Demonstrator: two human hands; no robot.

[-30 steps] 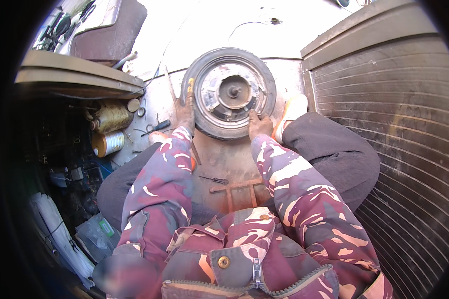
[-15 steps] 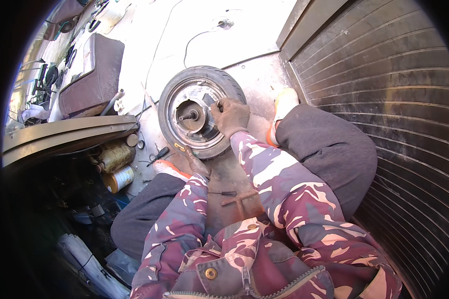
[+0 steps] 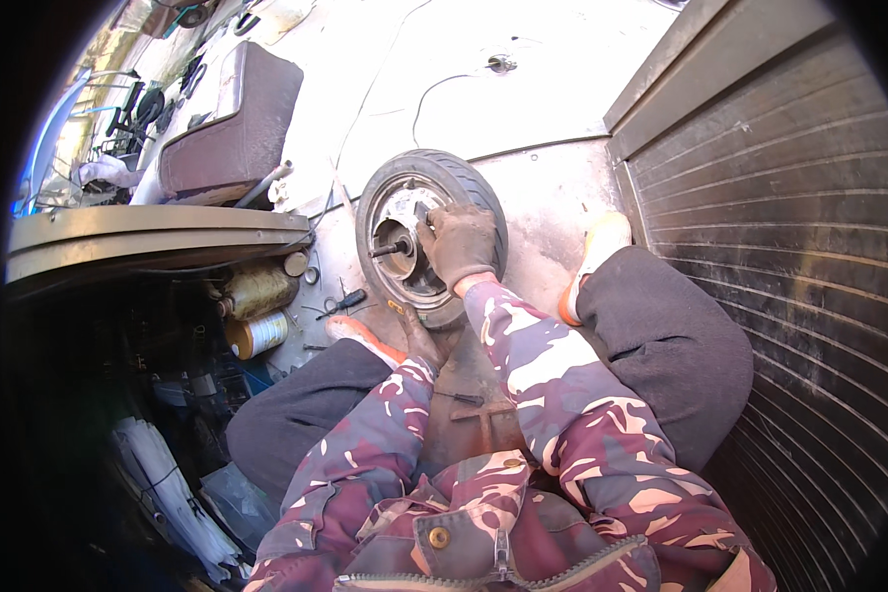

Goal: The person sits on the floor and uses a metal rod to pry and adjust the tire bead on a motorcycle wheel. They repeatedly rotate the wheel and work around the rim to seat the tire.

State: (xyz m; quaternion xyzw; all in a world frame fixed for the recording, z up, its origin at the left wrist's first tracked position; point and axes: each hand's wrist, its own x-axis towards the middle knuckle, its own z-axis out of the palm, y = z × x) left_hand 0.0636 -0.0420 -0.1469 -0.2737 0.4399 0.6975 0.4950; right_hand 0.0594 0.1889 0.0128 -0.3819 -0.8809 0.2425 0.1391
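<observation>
A small wheel with a black tyre (image 3: 481, 187) and a dusty metal rim stands tilted on the floor between my feet. Its axle (image 3: 390, 250) sticks out of the open round hub, toward the left. Over the right side of the hub lies my gloved right hand (image 3: 464, 242), its fingers curled; a small dark piece shows at the fingertips, too small to name. My left hand (image 3: 421, 340) grips the tyre's lower edge, close to a small yellow-orange piece (image 3: 395, 307) on the rim. Part of the left fingers is hidden behind the tyre.
A dark screwdriver-like tool (image 3: 343, 303) lies left of the wheel. Beyond it are a grimy bottle (image 3: 261, 292) and a yellow-white can (image 3: 258, 335). A rusty metal piece (image 3: 487, 422) lies between my legs. Ribbed dark panelling (image 3: 760, 217) stands at the right.
The whole view has shifted, placing the scene further right. The wheel leans more, with more tread showing on its right side. My right hand has turned flatter over the hub.
</observation>
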